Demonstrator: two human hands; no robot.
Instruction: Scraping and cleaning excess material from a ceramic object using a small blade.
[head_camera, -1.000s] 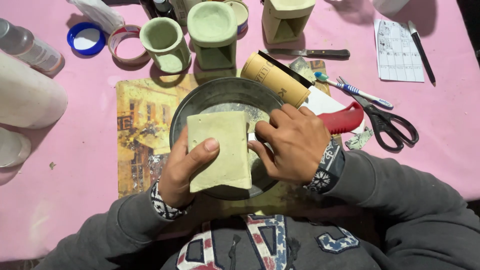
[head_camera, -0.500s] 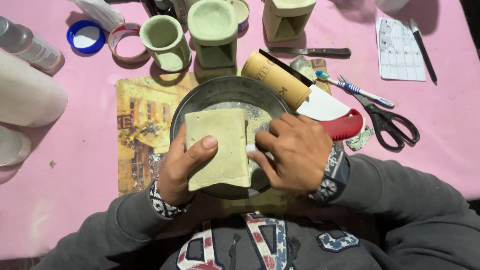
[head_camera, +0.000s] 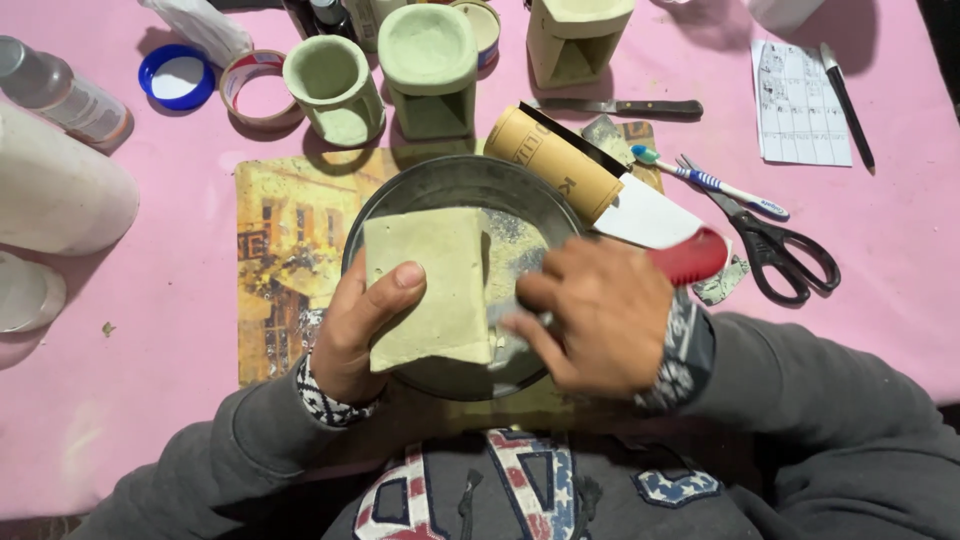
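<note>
My left hand holds a flat, pale green clay slab over a round metal pan, thumb pressed on the slab's face. My right hand sits at the slab's right edge, fingers curled and blurred with motion, fingertips against the edge above the pan. Whether it grips a small tool there, I cannot tell. The pan rests on a printed picture mat on the pink table.
A cardboard tube, a red-handled white scraper, scissors, a toothbrush and a knife lie to the right. Several green clay vessels stand behind the pan. Tape roll, blue lid and bottle sit far left.
My right hand slid from on top of the slab's right part down to its right edge. The slab and my left hand stayed nearly still.
</note>
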